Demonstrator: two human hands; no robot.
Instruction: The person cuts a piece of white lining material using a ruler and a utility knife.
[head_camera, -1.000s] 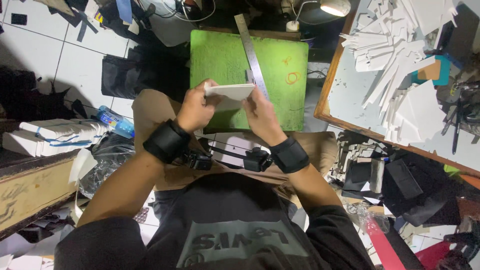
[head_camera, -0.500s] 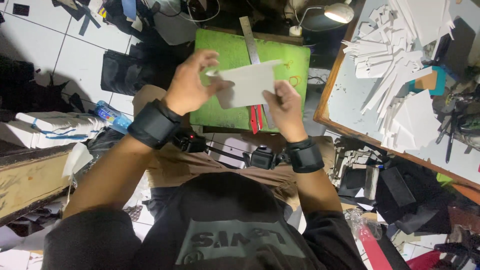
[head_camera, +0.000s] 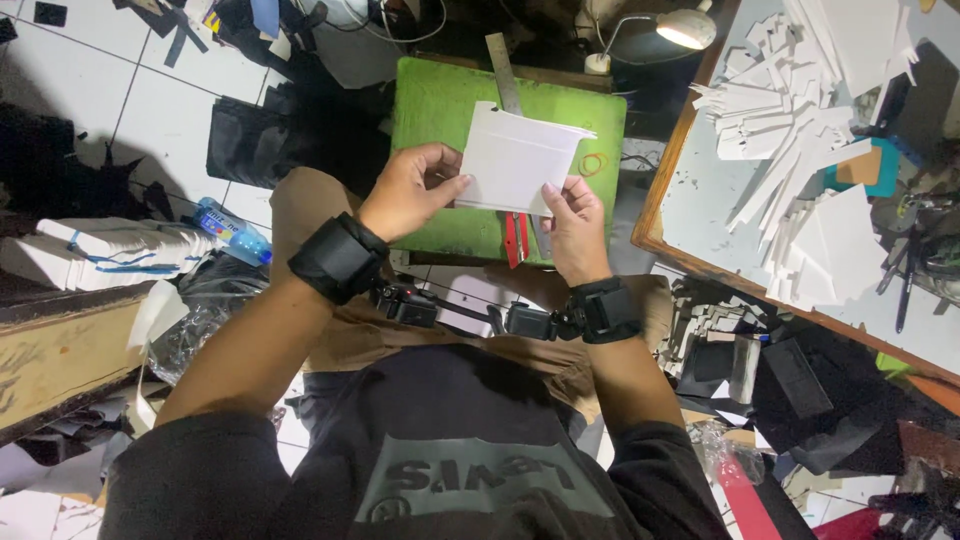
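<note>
Both hands hold up a white card piece (head_camera: 517, 160) with folded edges, above a green cutting mat (head_camera: 440, 110). My left hand (head_camera: 407, 190) pinches its left edge and my right hand (head_camera: 573, 222) grips its lower right corner. Each wrist wears a black band. A red-handled cutter (head_camera: 516, 240) lies on the mat just below the card, and a metal ruler (head_camera: 503, 82) runs across the mat behind it. An orange rubber band (head_camera: 593, 163) rests on the mat's right side.
A wooden-edged table (head_camera: 668, 215) on the right carries a heap of white card cut-outs (head_camera: 800, 130). A desk lamp (head_camera: 684, 28) shines at the top. A plastic bottle (head_camera: 228, 228), white stacked sheets (head_camera: 110, 255) and black bags lie on the tiled floor at left.
The white card has been lifted and unfolded to face me, held higher and flatter than a second ago. My hands moved apart onto its edges.
</note>
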